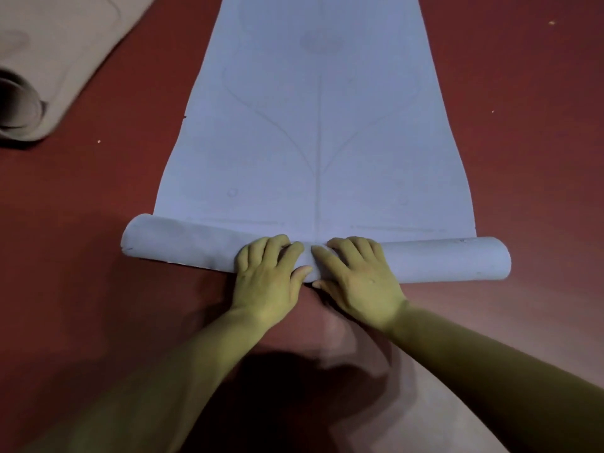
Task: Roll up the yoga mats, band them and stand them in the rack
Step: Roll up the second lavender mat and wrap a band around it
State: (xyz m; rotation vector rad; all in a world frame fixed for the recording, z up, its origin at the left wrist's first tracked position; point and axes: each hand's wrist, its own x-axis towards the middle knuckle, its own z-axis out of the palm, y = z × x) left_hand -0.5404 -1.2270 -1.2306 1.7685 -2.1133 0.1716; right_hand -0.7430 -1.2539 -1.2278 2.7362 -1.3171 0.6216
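1. Hands side by side, palms down, on the middle of the roll (441, 256) at the near end of the blue mat (320, 142); index fingers almost meet.
2. Posture of left hand (266, 276): fingers (277, 250) close together, only slightly bent, draped over the top of the roll; thumb lies against the roll's near side; it presses and does not clasp.
3. Posture of right hand (359, 279): much the same; fingers spread a little wider, tips reaching the far side of the roll where it meets the flat sheet; thumb on the near side, pointing toward the other hand; also pressing, not clasping.
4. Blue mat lies flat on the red floor (81, 223), running away from the person; only its near end is rolled; roll lies crosswise, left end flatter and jutting past the sheet's left edge, right end round; faint curved lines and a centre line on the sheet.
5. Upper left: beige mat (65, 53), well apart from the blue one; near end curled into a loose roll; blurred.
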